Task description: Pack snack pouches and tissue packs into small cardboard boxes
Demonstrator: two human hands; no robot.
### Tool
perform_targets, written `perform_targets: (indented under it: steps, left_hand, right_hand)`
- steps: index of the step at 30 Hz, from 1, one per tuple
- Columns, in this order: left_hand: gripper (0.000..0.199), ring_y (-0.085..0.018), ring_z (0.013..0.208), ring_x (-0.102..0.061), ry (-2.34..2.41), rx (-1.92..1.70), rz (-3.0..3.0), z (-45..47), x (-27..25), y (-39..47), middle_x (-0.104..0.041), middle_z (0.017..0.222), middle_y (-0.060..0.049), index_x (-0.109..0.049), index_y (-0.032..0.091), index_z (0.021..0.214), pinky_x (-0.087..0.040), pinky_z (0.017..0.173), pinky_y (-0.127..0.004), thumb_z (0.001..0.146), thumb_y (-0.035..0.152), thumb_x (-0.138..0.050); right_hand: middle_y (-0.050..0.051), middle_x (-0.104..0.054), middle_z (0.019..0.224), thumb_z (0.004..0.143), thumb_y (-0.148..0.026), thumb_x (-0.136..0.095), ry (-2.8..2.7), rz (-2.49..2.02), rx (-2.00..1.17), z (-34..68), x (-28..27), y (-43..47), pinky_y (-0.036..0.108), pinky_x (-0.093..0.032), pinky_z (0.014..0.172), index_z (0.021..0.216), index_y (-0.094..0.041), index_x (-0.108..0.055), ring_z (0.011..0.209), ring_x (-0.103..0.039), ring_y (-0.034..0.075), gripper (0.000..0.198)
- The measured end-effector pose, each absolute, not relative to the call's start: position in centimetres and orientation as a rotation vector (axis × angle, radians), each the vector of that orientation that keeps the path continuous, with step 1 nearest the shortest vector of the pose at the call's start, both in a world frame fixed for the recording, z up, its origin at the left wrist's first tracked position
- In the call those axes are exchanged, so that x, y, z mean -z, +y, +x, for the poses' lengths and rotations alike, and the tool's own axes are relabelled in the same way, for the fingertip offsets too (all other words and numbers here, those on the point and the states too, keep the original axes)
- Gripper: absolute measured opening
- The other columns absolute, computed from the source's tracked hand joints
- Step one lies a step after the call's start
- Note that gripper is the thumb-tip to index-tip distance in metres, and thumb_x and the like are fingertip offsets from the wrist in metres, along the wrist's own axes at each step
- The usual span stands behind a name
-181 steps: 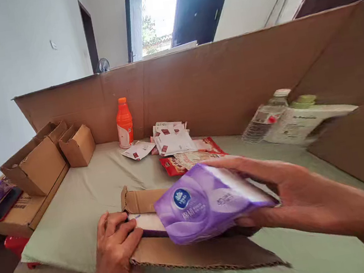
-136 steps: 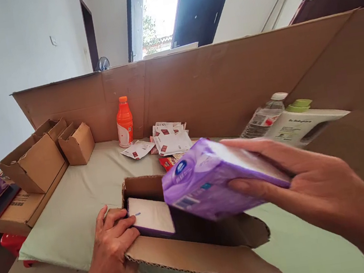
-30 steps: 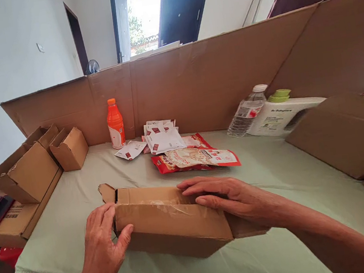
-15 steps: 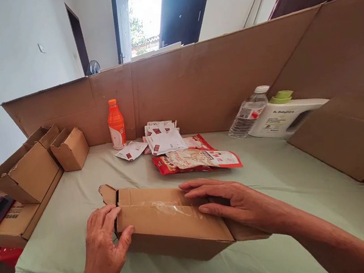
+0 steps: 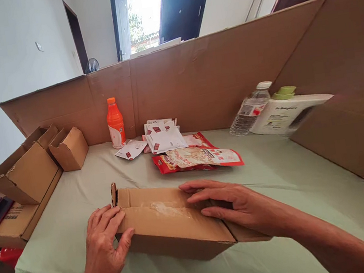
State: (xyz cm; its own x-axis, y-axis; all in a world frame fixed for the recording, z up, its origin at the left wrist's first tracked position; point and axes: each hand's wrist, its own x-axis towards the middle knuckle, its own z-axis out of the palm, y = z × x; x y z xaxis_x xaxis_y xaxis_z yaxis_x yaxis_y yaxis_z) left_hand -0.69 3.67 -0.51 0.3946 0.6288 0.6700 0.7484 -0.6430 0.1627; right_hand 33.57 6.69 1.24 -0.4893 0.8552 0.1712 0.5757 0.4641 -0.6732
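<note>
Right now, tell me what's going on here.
A person's left hand rests on the left end of a cardboard box, beside an upright end flap; the right hand lies over the right end. The long top flaps are folded over. Behind the box lie red food packets, and an orange bottle stands farther back.

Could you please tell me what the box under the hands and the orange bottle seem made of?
The box: matt brown cardboard, judging by its creased folds and raw-edged flap. The orange bottle: probably smooth plastic, given its moulded shape and slight sheen.
</note>
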Motion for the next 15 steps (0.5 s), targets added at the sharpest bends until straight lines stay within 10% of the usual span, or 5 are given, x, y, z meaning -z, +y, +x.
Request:
perform_targets:
  steps: [15]
  left_hand:
    - [0.023,-0.030,0.117,-0.065,-1.238,1.056,-2.456,-1.1,1.0,3.5,-0.073,0.121,-0.009,-0.067,0.026,0.120,-0.048,0.104,-0.057,0.103,0.027,-0.052]
  right_hand:
    - [0.011,-0.065,0.141,0.094,-0.066,-0.053,-1.992,-1.318,-0.556,34.6,-1.8,4.3,0.050,-0.055,0.104,0.109,-0.029,-0.079,0.124,-0.065,0.033,0.048]
